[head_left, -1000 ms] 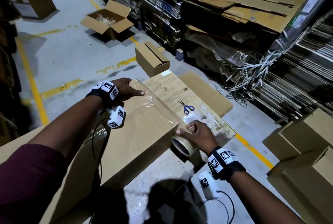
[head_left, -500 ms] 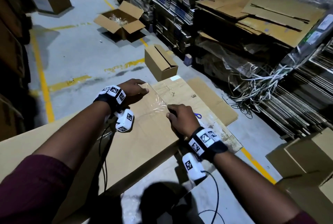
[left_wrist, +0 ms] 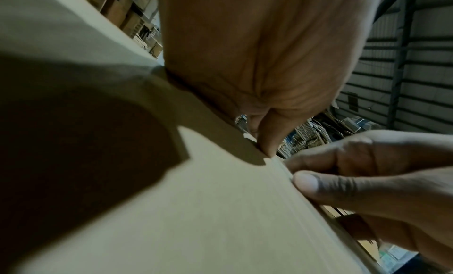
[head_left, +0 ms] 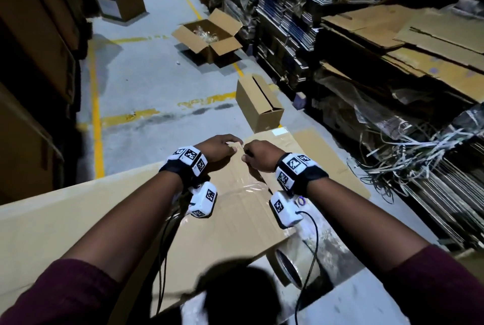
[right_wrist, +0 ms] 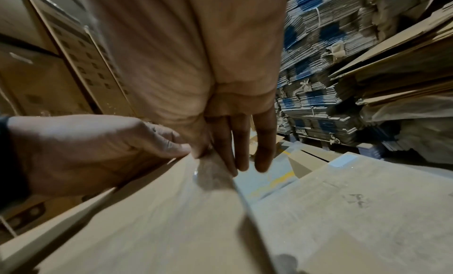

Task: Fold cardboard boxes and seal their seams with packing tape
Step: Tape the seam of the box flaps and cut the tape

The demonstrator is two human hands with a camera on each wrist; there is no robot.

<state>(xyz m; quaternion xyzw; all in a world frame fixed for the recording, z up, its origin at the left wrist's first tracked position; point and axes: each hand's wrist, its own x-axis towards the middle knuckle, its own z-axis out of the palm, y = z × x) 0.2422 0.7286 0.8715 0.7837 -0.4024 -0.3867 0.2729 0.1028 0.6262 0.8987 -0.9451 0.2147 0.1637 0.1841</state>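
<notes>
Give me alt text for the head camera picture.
Both hands, left hand and right hand, pinch the far edge of a flattened cardboard box with clear tape on it. A tape roll lies on the floor beside it.

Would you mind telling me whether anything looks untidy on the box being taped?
The clear tape across the flattened box is wrinkled rather than flat, just behind both hands pinching its far edge.
</notes>
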